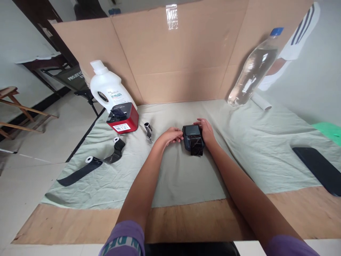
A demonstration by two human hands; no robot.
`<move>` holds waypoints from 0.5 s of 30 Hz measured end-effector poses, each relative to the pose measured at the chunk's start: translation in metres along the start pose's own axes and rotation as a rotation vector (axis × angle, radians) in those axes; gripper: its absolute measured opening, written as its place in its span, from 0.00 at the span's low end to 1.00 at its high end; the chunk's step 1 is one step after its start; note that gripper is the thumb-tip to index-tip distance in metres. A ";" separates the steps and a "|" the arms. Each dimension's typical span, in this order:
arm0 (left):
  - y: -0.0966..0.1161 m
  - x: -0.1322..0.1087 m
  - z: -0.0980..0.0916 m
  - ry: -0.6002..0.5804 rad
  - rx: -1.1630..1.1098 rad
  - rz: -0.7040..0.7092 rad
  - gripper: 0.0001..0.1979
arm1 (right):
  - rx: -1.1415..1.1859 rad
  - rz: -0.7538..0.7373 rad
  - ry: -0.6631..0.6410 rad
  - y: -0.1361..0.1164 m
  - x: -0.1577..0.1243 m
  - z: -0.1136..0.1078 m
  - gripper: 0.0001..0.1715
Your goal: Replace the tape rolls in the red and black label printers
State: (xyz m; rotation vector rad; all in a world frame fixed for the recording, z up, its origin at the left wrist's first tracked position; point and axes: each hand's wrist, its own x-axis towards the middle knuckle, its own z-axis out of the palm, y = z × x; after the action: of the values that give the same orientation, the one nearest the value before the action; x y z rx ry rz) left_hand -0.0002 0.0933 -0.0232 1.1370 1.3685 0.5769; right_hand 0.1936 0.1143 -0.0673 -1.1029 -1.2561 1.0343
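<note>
A small dark device [192, 131] with a strip of shiny black film [196, 145] over its near end lies on the pale green cloth. My left hand [172, 136] is at its left edge, the fingers bent and the fingertips close to or touching its side; whether they grip anything is too small to tell. Along the right side rests my right hand [206, 131], its fingers spread around the far right corner and touching the casing. The underside of the device is hidden.
Left of my hands are a small black roll [148, 131], two unrolled black rolls [93, 165], a red box-shaped device [125, 119] and a white jug [109, 87]. Cardboard [181, 60] stands behind. A water bottle [253, 71], white tube [261, 101] and black phone-like slab [318, 167] are right.
</note>
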 end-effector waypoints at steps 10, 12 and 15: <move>0.000 -0.001 0.000 0.002 -0.006 0.007 0.11 | -0.054 -0.013 0.009 0.003 0.001 -0.002 0.29; -0.001 -0.001 0.000 0.002 -0.003 0.005 0.12 | -0.046 -0.016 0.010 0.002 0.000 -0.003 0.29; 0.000 -0.001 -0.001 0.006 0.004 -0.002 0.12 | -0.054 -0.022 0.006 0.002 0.000 -0.002 0.29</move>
State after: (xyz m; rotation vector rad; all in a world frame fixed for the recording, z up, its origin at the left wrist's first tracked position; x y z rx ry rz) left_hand -0.0013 0.0923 -0.0229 1.1381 1.3757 0.5767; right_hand 0.1961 0.1144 -0.0690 -1.1307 -1.2951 0.9844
